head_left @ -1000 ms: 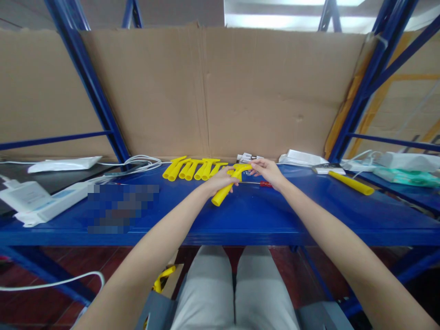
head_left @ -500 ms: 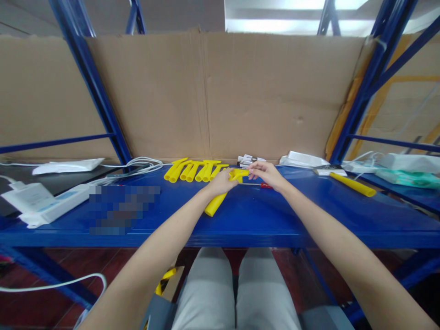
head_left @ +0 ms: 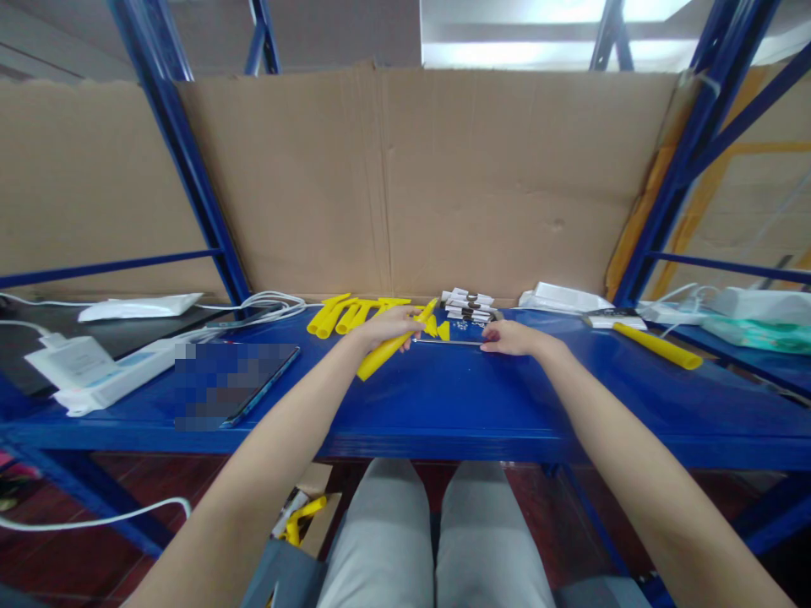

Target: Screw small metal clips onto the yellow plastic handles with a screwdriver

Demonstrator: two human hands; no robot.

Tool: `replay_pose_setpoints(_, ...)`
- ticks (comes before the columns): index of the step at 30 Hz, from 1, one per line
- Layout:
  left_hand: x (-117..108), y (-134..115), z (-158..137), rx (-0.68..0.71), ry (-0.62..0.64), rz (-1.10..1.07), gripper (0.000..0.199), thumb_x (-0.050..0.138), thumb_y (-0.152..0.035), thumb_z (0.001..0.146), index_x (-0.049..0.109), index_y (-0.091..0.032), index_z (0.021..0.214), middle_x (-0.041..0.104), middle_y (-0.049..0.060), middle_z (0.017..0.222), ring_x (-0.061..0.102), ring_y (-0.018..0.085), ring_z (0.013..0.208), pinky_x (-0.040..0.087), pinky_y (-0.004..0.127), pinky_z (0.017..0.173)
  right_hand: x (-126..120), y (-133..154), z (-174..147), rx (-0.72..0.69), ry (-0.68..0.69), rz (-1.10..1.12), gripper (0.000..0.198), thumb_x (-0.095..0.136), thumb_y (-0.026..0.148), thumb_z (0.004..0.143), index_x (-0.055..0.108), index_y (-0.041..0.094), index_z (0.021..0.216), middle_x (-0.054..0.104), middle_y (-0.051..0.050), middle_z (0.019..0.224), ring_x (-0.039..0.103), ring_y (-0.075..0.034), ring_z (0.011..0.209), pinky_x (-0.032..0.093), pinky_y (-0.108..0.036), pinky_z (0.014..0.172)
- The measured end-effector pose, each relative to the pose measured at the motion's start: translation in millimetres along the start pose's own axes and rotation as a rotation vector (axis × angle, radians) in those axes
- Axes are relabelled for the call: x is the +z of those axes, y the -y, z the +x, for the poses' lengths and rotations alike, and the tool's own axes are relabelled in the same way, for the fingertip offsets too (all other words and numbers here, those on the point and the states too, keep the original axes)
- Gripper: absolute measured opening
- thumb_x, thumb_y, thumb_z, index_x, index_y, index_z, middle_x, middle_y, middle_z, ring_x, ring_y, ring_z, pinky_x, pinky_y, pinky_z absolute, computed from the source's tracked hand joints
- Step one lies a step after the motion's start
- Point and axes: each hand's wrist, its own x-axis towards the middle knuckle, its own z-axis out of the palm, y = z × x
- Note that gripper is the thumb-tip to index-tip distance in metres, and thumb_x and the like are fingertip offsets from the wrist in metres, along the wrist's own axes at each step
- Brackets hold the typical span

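My left hand is closed around a yellow plastic handle, a hollow tube slanting toward the table's front, its upper end pointing away to the right. My right hand has its fingers closed on the handle end of a screwdriver. The thin metal shaft points left toward my left hand, low over the blue table; the grip is covered by my fingers. Small yellow pieces lie just beyond the shaft. Behind my left hand, several similar yellow handles rest in a row.
Stacked white-and-black pieces and tiny scattered bits lie at the back. A yellow tube and white packets are at the right. On the left are a power strip and a dark tablet-like device. A cardboard sheet stands behind.
My right hand has left the yellow handle's upper end, lowered and closed on the screwdriver's grip. My left hand has tilted the yellow handle flatter. The view has shifted slightly.
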Motion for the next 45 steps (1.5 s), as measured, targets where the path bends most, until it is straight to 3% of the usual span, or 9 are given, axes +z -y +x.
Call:
replay_pose_setpoints(4, -22, 6, 5, -0.082, 0.08, -0.093, 0.005, 0.053, -0.018, 0.077, 0.049, -0.017, 0.079, 0.054, -0.002, 0.063, 0.047, 0.007, 0.043, 0.04, 0.02, 0.043, 1, 1, 2, 0.048, 0.061, -0.01, 0.015, 0.06, 0.025, 0.078, 0.069, 0.015, 0.086, 0.07, -0.008, 0.087, 0.063, -0.019, 0.077, 0.046, -0.026, 0.066)
replay_pose_setpoints(7, -29, 11, 4, -0.118, 0.07, -0.09, 0.009, 0.05, -0.017, 0.078, 0.047, -0.018, 0.07, 0.052, -0.003, 0.06, 0.044, 0.006, 0.042, 0.038, 0.02, 0.043, 2, 1, 4, 0.069, 0.061, -0.018, 0.014, 0.061, 0.025, 0.077, 0.068, 0.015, 0.083, 0.069, -0.008, 0.084, 0.062, -0.018, 0.074, 0.044, -0.026, 0.064)
replay_pose_setpoints(15, -25, 19, -5, -0.084, -0.125, -0.038, 0.016, 0.043, -0.009, 0.077, 0.04, -0.019, 0.065, 0.045, -0.004, 0.053, 0.039, 0.005, 0.038, 0.032, 0.02, 0.042, 3, -4, 2, 0.043, 0.044, 0.03, 0.013, 0.061, 0.029, 0.076, 0.062, 0.016, 0.077, 0.065, -0.005, 0.079, 0.058, -0.016, 0.07, 0.042, -0.024, 0.06)
replay_pose_setpoints(24, -24, 27, 2, -0.168, -0.194, -0.052, 0.014, 0.044, -0.009, 0.074, 0.041, -0.02, 0.064, 0.044, -0.004, 0.046, 0.04, 0.008, 0.036, 0.03, 0.021, 0.038, -12, -2, -10, 0.042, 0.023, 0.24, 0.02, 0.056, 0.036, 0.079, 0.057, 0.016, 0.078, 0.064, -0.004, 0.067, 0.058, -0.015, 0.062, 0.044, -0.024, 0.058)
replay_pose_setpoints(33, -17, 22, 1, -0.167, -0.153, -0.208, 0.013, 0.045, -0.007, 0.069, 0.044, -0.018, 0.062, 0.047, -0.002, 0.051, 0.041, 0.007, 0.04, 0.034, 0.021, 0.041, -9, -4, -6, 0.003, 0.005, 0.28, 0.024, 0.059, 0.04, 0.077, 0.057, 0.016, 0.079, 0.066, -0.005, 0.069, 0.06, -0.016, 0.063, 0.045, -0.025, 0.059)
replay_pose_setpoints(45, -12, 13, -4, -0.2, -0.126, -0.251, 0.017, 0.044, -0.006, 0.072, 0.043, -0.017, 0.059, 0.045, -0.002, 0.049, 0.041, 0.006, 0.039, 0.036, 0.021, 0.042, -7, -6, -6, 0.035, 0.021, 0.253, 0.024, 0.058, 0.041, 0.078, 0.056, 0.017, 0.077, 0.065, -0.004, 0.067, 0.06, -0.015, 0.063, 0.045, -0.024, 0.057)
